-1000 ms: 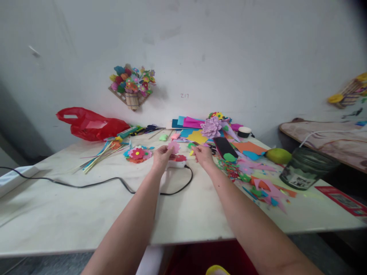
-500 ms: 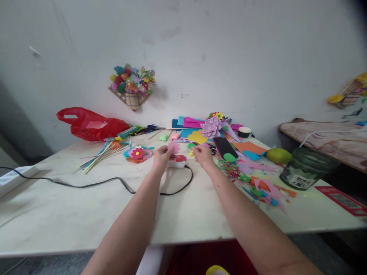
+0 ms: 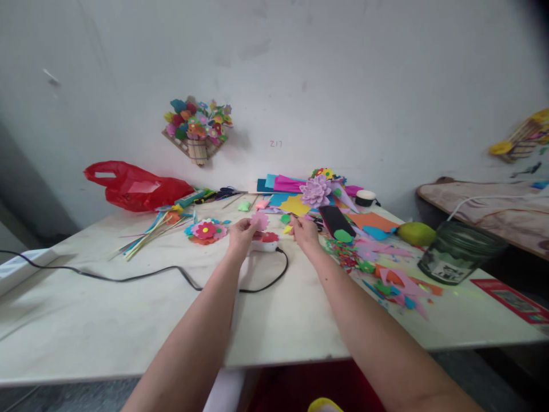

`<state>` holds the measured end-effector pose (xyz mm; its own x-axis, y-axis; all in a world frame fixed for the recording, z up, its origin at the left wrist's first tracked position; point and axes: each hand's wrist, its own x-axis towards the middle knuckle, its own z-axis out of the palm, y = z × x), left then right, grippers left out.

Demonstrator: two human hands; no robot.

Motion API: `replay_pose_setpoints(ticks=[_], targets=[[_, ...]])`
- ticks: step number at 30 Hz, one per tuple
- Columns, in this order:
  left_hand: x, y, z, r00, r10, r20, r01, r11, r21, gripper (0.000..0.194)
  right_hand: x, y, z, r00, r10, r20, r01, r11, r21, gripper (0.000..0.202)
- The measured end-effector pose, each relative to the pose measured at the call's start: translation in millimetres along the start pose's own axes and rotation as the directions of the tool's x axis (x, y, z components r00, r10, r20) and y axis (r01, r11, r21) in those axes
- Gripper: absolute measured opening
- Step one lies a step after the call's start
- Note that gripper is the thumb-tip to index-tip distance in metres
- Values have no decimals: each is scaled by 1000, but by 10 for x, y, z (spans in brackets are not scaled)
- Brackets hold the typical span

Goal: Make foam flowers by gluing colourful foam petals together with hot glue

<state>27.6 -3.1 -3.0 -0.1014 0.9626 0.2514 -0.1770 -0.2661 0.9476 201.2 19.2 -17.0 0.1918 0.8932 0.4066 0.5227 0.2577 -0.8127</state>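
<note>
Grey-white wall (image 3: 274, 86) behind a pale worktop (image 3: 171, 320), with coloured sheets (image 3: 288, 183) along its far edge. Near the middle, the left hand (image 3: 241, 230) pinches a pink scalloped flower (image 3: 260, 221) by its rim, leaving most of its face uncovered. The right hand (image 3: 305, 232) has bent fingers at a yellow piece (image 3: 287, 229); whether they grip it is unclear. A green disc (image 3: 285, 218) sits close by, within easy reach.

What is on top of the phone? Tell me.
A green piece overlaps the near end of the phone. The part it covers cannot be seen; the rest of the dark face looks bare.
</note>
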Motion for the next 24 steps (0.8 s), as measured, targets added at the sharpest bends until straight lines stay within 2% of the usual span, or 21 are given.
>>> replay_pose_setpoints(ticks=[2, 8, 14, 17, 24], targets=[[-1, 3, 0, 1000, 0, -2, 0, 1000, 2, 30, -1, 2, 6, 1000, 22, 4, -22, 1000, -4, 42], [3, -4, -2, 1000, -1, -3, 1, 1000, 4, 30, 5, 57, 50, 998, -63, -21, 61, 993, -98, 21], [13, -20, -5, 1000, -5, -3, 5, 1000, 0, 31, -3, 11, -2, 999, -52, 12, 53, 990, -130, 31], [8, -17, -5, 1000, 0, -5, 0, 1000, 5, 31, 17, 46, 36, 997, -71, 3, 71, 992, -100, 25], [4, -9, -8, 1000, -6, -5, 6, 1000, 2, 30, 10, 73, 122, 997, -38, 68, 38, 999, -4, 27]])
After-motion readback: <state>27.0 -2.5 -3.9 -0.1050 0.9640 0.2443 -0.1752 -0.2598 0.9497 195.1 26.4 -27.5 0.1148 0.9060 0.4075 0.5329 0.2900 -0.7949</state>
